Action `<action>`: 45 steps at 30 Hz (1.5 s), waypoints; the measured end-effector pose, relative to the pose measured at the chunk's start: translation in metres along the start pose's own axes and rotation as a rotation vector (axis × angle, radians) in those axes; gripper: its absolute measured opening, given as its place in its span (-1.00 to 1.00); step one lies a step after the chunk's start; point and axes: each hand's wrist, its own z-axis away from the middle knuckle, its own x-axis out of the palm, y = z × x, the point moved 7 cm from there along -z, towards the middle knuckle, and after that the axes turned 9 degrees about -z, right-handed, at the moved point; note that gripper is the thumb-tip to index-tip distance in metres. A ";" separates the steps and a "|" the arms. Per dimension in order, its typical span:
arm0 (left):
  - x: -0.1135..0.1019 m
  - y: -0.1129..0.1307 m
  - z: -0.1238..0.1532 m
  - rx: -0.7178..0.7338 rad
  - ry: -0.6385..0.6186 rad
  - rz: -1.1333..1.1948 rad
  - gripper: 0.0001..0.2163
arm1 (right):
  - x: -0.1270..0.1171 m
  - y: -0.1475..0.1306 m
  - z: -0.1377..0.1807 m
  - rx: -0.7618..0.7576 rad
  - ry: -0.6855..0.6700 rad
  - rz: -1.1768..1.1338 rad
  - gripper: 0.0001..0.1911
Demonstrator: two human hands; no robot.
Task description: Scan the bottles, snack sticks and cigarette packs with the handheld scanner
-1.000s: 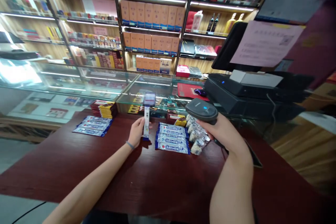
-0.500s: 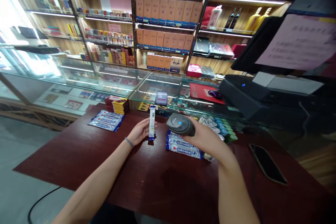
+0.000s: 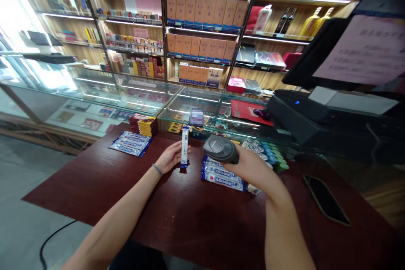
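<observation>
My left hand [image 3: 171, 158] is closed on a slim white-and-blue snack packet [image 3: 184, 147], held on edge above the dark red tabletop [image 3: 164, 211]. To its right, my right hand [image 3: 245, 161] grips a dark grey barcode scanner [image 3: 220, 148], its head turned toward the packet with a gap between them. Underneath the scanner lies a row of similar blue-and-white packets [image 3: 223, 175], partly covered by it and by my hand. More such packets [image 3: 131, 143] lie flat at the left of the table. The fingers round the scanner's handle are mostly hidden.
Red and yellow packs [image 3: 144, 125] are stacked at the table's back left. Small round-topped tubes [image 3: 268, 154] stand behind my right wrist. A phone [image 3: 327, 199] lies at the right. A glass counter [image 3: 199, 97] runs along the back, with a black monitor and printer [image 3: 297, 114] on it.
The blue light on top of the scanner has gone out. Both hands keep nearly the same place and hold; the whole view has shifted slightly.
</observation>
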 end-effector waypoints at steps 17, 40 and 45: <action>-0.048 0.095 0.022 0.691 0.506 -0.756 -0.63 | -0.004 0.003 0.000 -0.013 0.051 -0.038 -0.39; -0.203 0.133 0.020 0.410 0.294 -1.864 -0.70 | -0.001 0.028 -0.009 -0.001 0.101 -0.006 -0.35; -0.205 0.136 0.018 0.506 0.331 -1.886 -0.66 | -0.005 0.029 -0.013 -0.023 0.106 -0.014 -0.39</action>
